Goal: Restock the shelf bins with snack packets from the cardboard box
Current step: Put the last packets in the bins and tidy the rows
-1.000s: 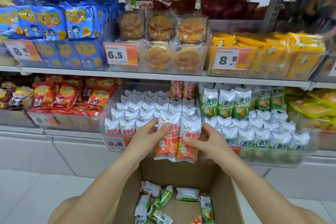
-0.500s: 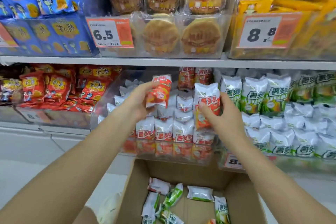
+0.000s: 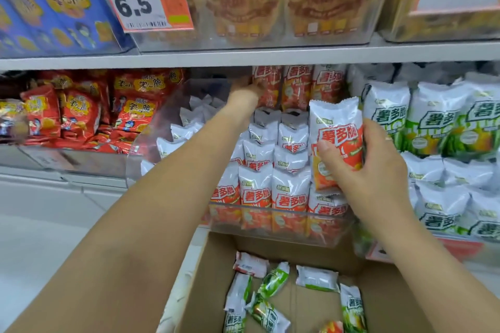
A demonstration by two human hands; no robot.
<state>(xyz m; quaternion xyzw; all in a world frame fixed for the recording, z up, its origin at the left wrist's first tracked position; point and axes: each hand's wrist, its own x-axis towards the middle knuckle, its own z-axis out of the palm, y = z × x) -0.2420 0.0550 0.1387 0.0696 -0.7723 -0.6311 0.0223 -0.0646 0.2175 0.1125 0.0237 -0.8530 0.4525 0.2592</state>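
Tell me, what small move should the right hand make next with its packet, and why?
Probably carry the red packet in the right hand up to the back row, beside the packet the left hand is setting there. The clear bin holds the same red packets.

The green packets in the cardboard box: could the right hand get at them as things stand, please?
Probably not yet: the cardboard box is open, green packets exposed, but the right hand holds a red packet.

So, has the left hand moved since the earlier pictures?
Yes. The left hand has gone up and deeper into the clear bin, from its front edge to the back row of red packets.
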